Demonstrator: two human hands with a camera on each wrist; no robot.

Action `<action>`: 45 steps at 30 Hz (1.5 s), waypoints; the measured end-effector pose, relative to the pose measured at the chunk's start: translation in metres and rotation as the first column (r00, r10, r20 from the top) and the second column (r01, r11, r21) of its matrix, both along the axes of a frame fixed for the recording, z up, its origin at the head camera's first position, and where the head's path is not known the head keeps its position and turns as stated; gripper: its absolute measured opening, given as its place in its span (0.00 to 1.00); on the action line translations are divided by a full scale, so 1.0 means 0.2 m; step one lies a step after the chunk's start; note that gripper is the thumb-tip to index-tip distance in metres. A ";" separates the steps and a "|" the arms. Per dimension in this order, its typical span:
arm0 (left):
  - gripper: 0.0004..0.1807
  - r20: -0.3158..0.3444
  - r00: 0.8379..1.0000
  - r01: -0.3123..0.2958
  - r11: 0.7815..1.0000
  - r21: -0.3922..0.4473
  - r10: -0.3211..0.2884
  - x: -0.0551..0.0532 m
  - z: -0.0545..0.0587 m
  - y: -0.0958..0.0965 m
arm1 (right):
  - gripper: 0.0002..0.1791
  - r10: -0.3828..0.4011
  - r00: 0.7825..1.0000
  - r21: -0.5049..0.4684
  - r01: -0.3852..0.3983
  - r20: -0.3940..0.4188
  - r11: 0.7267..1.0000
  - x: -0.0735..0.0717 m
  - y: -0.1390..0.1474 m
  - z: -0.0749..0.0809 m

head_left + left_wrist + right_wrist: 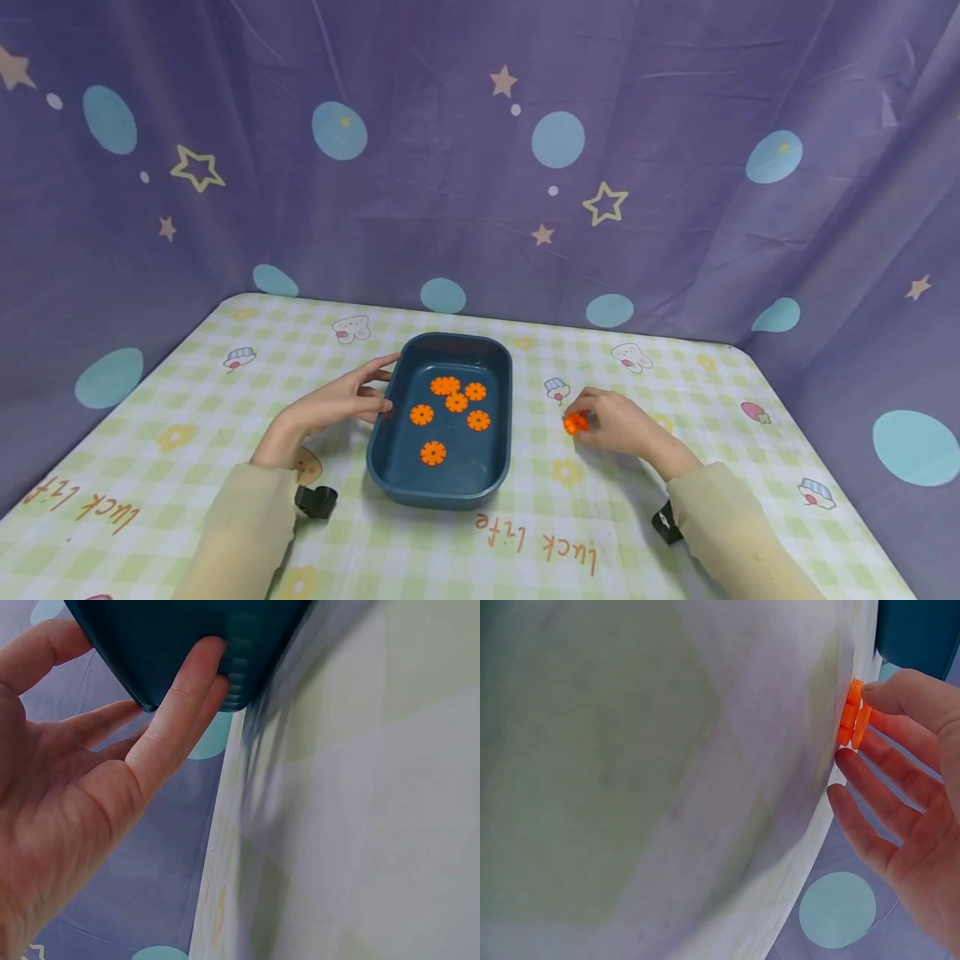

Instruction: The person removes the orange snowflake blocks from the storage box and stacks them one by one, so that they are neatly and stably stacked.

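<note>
A deep dark-teal plastic box point(450, 487) stands on the table, with several flat orange notched plastic discs point(432, 453) lying apart or overlapping on its floor. My left hand point(333, 406) holds the box's left side, thumb at the rim. In the left wrist view, its other fingers point(180, 705) lie along the outer wall. To the right of the box, my right hand point(618, 423) pinches orange notched discs point(576, 423) low over the tablecloth. The right wrist view shows these discs point(853, 716) close together between thumb and fingers; their exact number is unclear.
A green-and-white checked tablecloth point(532, 492) with printed cartoons and lettering covers the table. Behind it hangs a purple curtain point(450, 208) with stars and blue ovals. A small black device point(316, 502) is strapped at the left wrist, another point(667, 523) at the right.
</note>
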State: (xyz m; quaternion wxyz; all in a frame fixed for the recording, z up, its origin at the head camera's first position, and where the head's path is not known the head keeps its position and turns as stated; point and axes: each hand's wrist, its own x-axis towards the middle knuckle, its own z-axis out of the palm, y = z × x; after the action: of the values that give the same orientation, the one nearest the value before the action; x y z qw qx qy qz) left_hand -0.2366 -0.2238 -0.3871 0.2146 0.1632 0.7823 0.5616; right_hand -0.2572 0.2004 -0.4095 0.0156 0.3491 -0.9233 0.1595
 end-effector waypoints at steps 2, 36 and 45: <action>0.42 0.006 1.000 -0.005 1.000 0.000 0.005 0.00 0.00 0.00 | 0.13 -0.002 1.000 0.004 0.002 0.000 1.000 0.00 0.00 0.00; 0.42 -0.006 1.000 -0.005 1.000 -0.014 0.005 0.01 0.01 0.00 | 0.12 -0.004 1.000 0.013 0.004 -0.003 1.000 0.00 -0.01 0.00; 0.42 -0.007 1.000 0.000 1.000 -0.012 0.000 0.00 0.01 0.00 | 0.12 -0.005 1.000 0.005 0.005 0.005 1.000 0.00 0.00 -0.01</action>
State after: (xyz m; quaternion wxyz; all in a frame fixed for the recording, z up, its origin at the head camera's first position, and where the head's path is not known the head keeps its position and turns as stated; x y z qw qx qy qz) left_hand -0.2356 -0.2238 -0.3858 0.2129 0.1639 0.7864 0.5562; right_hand -0.2568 0.1995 -0.4109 0.0128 0.3463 -0.9246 0.1583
